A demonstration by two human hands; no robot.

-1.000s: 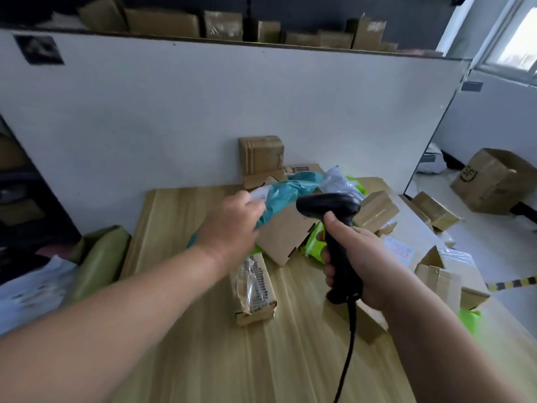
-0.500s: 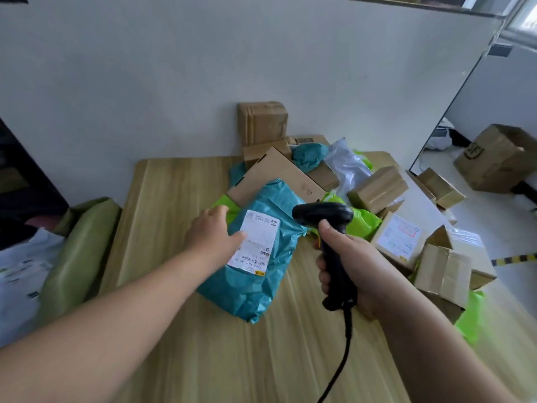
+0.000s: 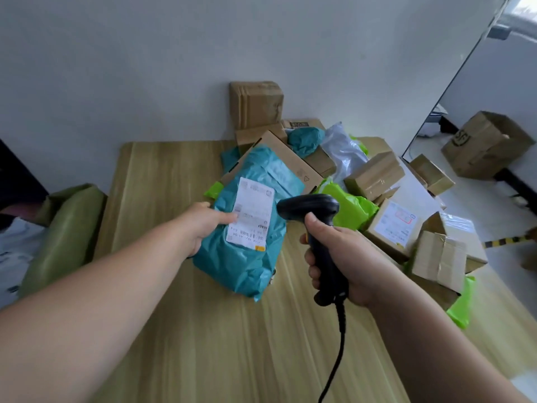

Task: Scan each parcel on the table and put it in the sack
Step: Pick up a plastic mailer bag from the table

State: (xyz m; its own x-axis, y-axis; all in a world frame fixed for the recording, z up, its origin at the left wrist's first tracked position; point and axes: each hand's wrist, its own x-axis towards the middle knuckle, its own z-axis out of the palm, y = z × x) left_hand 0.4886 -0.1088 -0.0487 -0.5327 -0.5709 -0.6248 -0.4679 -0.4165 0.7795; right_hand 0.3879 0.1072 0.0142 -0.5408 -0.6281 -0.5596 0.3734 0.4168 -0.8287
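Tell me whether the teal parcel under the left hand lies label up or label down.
Label up: the teal parcel shows its white shipping label with barcode facing the camera.

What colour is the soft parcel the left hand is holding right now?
Teal parcel with a white label, best seen in the head view.

There are one scanner (image 3: 308, 206), two hands (image 3: 207, 225) (image 3: 351, 263), at least two teal mailers (image 3: 241, 266) (image 3: 305, 138) and roughly ten cardboard boxes (image 3: 374, 174).
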